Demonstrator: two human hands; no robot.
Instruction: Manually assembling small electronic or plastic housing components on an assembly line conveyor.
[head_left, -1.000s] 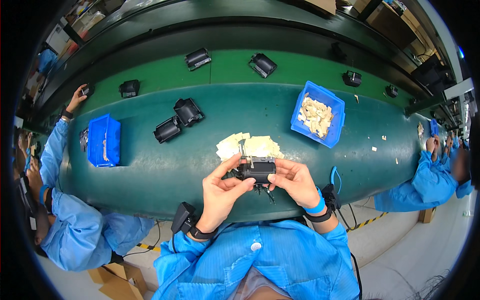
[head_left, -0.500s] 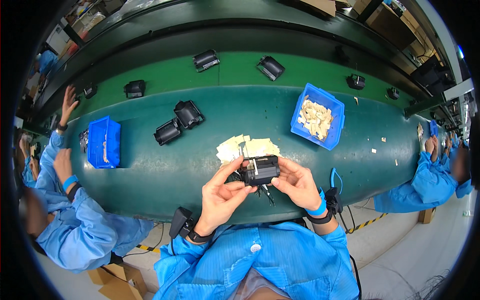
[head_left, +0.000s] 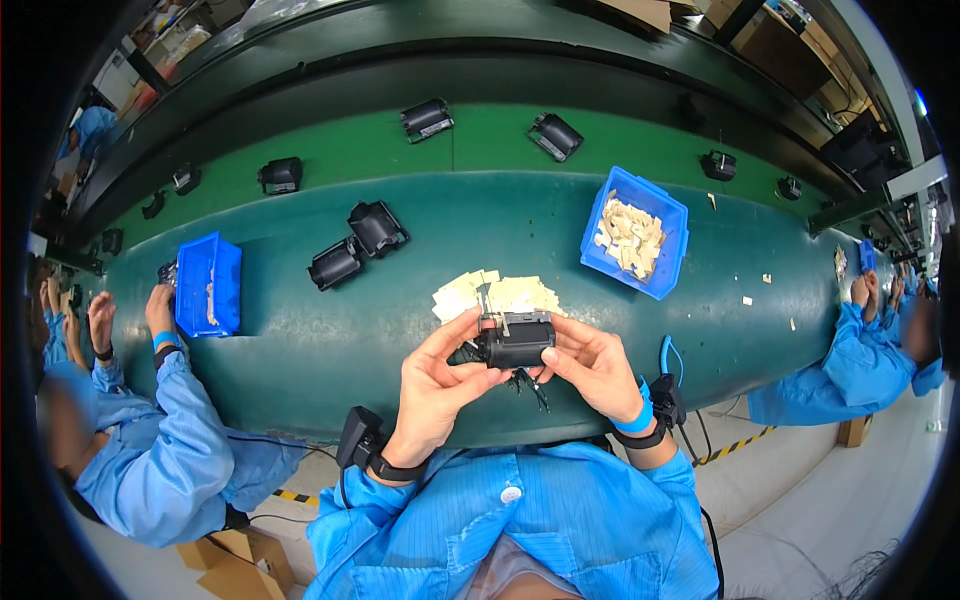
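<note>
Between both hands I hold a black plastic housing [head_left: 520, 343], shaped like a short cylinder with a flat frame. My left hand [head_left: 436, 383] is closed round its left end, fingers behind and thumb at the lower edge. My right hand [head_left: 592, 366] grips the right end, its thumb pressed on the front face. Just beyond the housing lies a loose pile of cream paper pieces [head_left: 520, 293]. Below it, a small bunch of dark thin pieces [head_left: 530, 388] shows on the table, partly hidden by the housing and my hands.
Two black housings [head_left: 377, 229] rest at the left middle. A blue bin [head_left: 672, 213] of cream pieces stands right; another blue bin [head_left: 232, 284] stands left. More housings [head_left: 427, 120] sit on the green conveyor [head_left: 480, 150]. Co-workers [head_left: 170, 440] sit on both sides.
The housing in my hands has tilted slightly, showing its rounded face more. Housings on the conveyor have shifted right. The left co-worker's raised hand has come down from the conveyor.
</note>
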